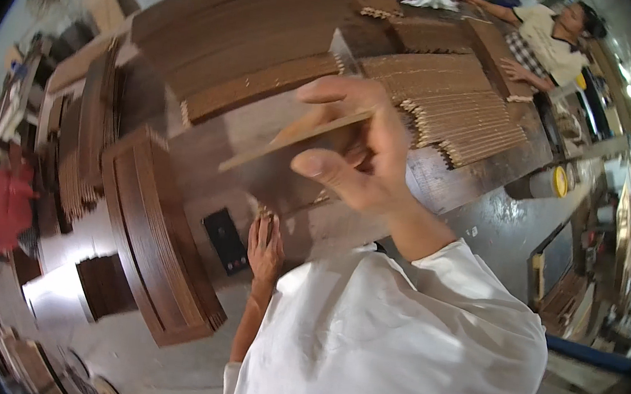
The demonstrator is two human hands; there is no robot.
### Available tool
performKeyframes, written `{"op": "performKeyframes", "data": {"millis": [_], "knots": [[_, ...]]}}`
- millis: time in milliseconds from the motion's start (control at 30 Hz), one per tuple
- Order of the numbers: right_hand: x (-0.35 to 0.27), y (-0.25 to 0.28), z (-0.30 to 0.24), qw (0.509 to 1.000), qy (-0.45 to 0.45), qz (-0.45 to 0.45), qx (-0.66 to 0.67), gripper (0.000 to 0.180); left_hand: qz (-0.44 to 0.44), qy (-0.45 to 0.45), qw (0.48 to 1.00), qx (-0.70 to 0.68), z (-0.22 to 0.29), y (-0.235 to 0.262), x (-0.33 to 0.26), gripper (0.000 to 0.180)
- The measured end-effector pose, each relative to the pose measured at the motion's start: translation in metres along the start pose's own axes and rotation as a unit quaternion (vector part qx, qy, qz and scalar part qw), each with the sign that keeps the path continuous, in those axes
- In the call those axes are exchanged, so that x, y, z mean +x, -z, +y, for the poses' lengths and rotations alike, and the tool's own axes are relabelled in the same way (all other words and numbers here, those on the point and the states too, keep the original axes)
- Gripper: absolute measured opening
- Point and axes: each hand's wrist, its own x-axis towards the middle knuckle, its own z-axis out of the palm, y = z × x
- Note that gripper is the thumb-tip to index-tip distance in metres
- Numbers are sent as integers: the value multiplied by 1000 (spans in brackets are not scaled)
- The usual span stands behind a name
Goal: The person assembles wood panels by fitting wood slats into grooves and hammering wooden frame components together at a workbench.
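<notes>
My right hand is raised over the worktable, its fingers and thumb curled around a thin, flat tan piece. Seen nearly edge-on, that piece could be wood or a stiff sheet; I cannot tell which. Lower down, near the table's front edge, my left hand has its fingers drawn together. A small brownish thing shows at their tips, too blurred to name. A dark phone lies just left of that hand.
Stacked brown panels cover the far side, with thin slats at right. A framed panel stack stands left. A co-worker rests a hand on a board at far right; a person in red is far left.
</notes>
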Motion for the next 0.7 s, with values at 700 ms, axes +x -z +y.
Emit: {"op": "performKeyframes", "data": {"millis": [700], "knots": [[-8, 4, 25, 989, 128, -42, -61, 28, -55, 21, 997, 55, 5, 27, 7, 45]]}}
